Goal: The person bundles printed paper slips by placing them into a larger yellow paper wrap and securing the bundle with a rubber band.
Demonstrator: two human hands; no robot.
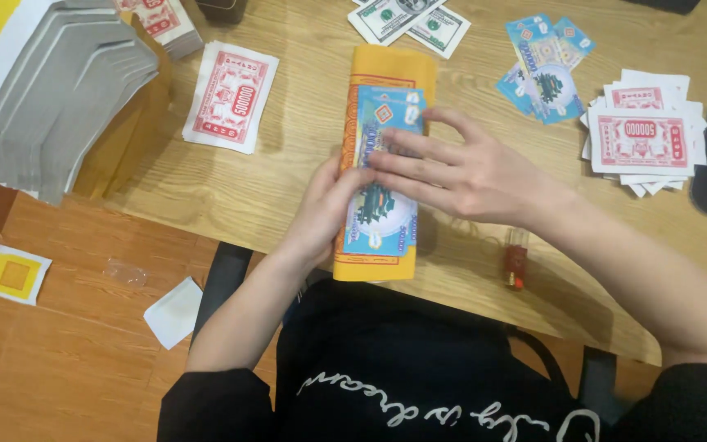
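Observation:
A long yellow paper bundle [388, 69] lies lengthwise on the wooden table [288, 176], reaching to the near edge. On top of it rests a stack of blue printed paper notes [386, 225]. My left hand [326, 209] grips the left side of the bundle and the blue notes. My right hand [460, 168] lies flat with fingers spread, pressing down on the blue notes from the right.
Red-and-white notes lie at upper left [231, 96] and in a fanned pile at right [644, 135]. More blue notes [546, 69] and grey-green bills [407, 20] sit at the top. A thick grey paper stack [67, 82] is far left. A red lighter [516, 263] lies near the table edge.

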